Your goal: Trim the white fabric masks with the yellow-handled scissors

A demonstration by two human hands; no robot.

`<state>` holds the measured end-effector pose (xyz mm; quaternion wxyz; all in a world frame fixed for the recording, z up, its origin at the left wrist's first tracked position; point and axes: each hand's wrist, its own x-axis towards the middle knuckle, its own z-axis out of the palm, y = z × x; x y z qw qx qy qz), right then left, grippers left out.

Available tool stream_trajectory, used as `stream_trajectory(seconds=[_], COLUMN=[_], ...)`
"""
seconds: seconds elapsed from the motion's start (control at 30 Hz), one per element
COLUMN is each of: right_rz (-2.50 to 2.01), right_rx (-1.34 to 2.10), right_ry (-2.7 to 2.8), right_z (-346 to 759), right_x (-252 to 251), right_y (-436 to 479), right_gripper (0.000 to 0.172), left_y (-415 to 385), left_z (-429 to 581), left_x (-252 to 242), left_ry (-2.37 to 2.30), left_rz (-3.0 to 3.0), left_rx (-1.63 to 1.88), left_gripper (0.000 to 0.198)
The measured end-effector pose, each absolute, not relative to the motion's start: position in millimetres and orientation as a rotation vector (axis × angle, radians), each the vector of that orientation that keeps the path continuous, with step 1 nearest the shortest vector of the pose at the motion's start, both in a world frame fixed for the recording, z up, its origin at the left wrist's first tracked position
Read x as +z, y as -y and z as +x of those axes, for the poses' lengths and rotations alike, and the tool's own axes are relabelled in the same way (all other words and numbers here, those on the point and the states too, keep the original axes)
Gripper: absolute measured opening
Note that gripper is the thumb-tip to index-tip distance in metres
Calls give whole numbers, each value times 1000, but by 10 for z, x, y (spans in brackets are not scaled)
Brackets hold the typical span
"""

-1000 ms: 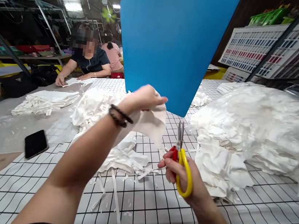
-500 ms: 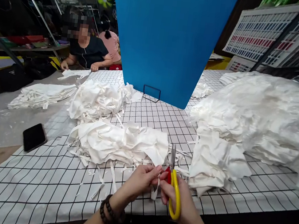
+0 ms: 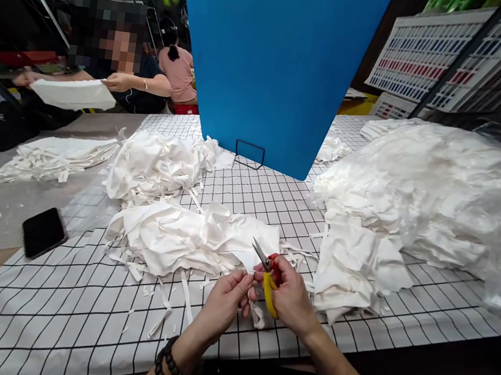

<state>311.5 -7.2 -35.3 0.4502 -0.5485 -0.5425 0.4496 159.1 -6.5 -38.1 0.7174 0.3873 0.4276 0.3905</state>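
Scissors (image 3: 270, 293) with yellow and red handles are in my right hand (image 3: 292, 294), their slightly parted blades pointing up and left. My left hand (image 3: 227, 301), with dark beads at the wrist, pinches the edge of a white fabric piece (image 3: 256, 314) close to the scissors. Part of that fabric hangs below my fingers. Just beyond my hands lies a heap of white cloth (image 3: 170, 235). Another white cloth pile (image 3: 355, 269) rests to the right of my right hand. Loose strips and small scraps lie by the near heap.
A phone (image 3: 44, 233) lies at the left. A blue panel (image 3: 276, 62) stands at the back of the checked tablecloth (image 3: 78, 306). Plastic-wrapped white cloth (image 3: 453, 189) fills the right. Across the table, a person (image 3: 144, 84) holds up white cloth; another sits behind.
My right hand has turned the scissors so the blades tilt left instead of upright. The person across has lifted a white cloth off the table. The view has shifted slightly.
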Motion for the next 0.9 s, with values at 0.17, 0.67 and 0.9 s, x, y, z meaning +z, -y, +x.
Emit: stream_trajectory(seconds=[0.17, 0.67, 0.9], right_rz=[-1330, -1476, -1758], right_rx=[1101, 1185, 781], right_ry=[1309, 1442, 2019], right_z=[3061, 3459, 3644], right_x=[-396, -194, 70], right_y=[3, 47, 208], right_gripper=[20, 22, 27], left_y=[21, -30, -35], left_z=[1547, 1606, 1583], left_x=[-451, -423, -396], left_ry=[-959, -900, -950], left_rz=[858, 1110, 1324], left_rx=[865, 1058, 1021], left_gripper=[41, 21, 21])
